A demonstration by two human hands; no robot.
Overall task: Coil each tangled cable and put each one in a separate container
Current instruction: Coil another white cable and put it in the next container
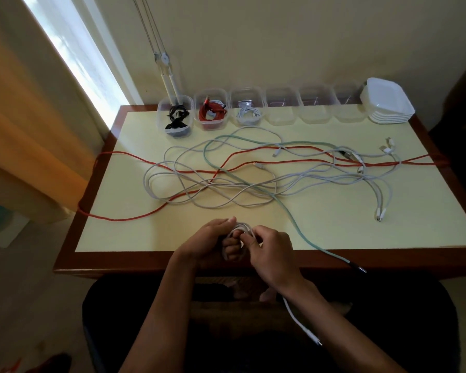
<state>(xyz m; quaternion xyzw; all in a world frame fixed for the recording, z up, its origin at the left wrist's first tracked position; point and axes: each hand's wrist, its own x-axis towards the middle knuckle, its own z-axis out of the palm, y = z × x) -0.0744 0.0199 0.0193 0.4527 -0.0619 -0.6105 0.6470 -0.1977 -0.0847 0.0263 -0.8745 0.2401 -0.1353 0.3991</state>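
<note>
A person sits at a pale yellow tabletop with a dark wood border, seen from above. Both hands meet at the near edge around a small coil of white cable. The left hand has its fingers curled through the loops, holding the coil. The right hand pinches the coil's right side with curled fingers; the cable's loose end hangs below the right wrist over the lap. Across the middle of the tabletop lies a tangle of cables: several white ones, a long red cable draping over the left and right edges, and a pale green cable running off the near edge. Along the far edge stands a row of clear containers: the first container holds a black cable, the second a red one, the third a white one, and three others appear empty. A stack of white lids sits at the far right.
</note>
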